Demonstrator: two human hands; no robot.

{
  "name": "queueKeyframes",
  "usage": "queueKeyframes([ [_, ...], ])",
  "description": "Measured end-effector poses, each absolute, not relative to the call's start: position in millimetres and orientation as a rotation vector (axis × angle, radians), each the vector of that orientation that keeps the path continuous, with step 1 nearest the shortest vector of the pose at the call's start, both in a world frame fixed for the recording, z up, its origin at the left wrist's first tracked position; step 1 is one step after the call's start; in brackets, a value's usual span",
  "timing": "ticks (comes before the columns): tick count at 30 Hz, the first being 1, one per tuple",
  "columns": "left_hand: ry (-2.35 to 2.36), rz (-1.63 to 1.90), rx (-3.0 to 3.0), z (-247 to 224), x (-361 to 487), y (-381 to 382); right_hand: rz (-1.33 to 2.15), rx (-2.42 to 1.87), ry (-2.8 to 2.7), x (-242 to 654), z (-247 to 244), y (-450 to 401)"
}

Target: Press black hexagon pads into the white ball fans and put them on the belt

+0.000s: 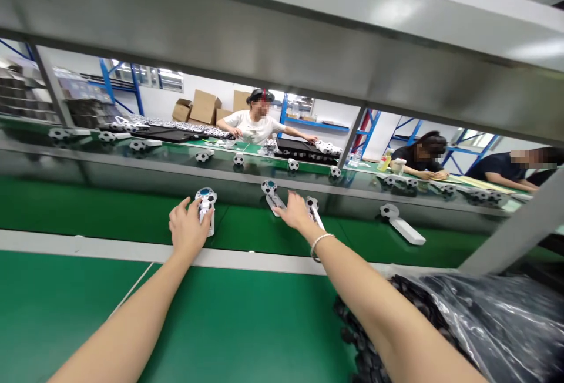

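My left hand is closed round a white handheld device with a football-patterned round head and a teal disc on top. Its thumb and fingers lie on either side of the white handle. My right hand, with a beaded bracelet at the wrist, pinches the handle end of a second football-patterned device, also with a teal disc. Just behind that hand lies a third device, partly covered by it. All three are on the green conveyor belt.
Another football-patterned device lies on the belt at right. A metal rail edges the green worktable. Black parts and a clear plastic bag sit at lower right. A metal shelf spans overhead. Several co-workers sit opposite.
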State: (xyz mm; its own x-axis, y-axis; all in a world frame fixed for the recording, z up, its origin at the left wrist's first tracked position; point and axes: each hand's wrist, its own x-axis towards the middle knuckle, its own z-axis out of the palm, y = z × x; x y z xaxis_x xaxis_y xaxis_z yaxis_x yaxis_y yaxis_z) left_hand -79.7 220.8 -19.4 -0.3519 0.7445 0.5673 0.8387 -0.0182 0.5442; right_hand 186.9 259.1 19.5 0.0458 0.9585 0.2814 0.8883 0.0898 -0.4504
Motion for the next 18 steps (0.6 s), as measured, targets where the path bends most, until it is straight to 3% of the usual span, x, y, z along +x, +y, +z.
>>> queueKeyframes([
  [6, -1.768, -1.230, -1.772, -22.6, -76.7, 219.6, 0.372, -1.997, -1.646, 165.9, -4.0, 278.3],
  [12, -1.544, -1.453, -1.982, -23.7, -58.4, 193.8, 0.752, -1.906, -1.488, 180.9, 28.1, 252.5],
  [15, -1.756, -1.896, -2.074, -13.9, -34.2, 168.8, 0.864, -1.744, -1.514, 188.3, 55.6, 213.8],
  [18, -2.003, -2.733, -1.996, 16.8, -4.7, 138.2, 0.852, -1.553, -1.604, 191.2, 77.1, 154.6],
])
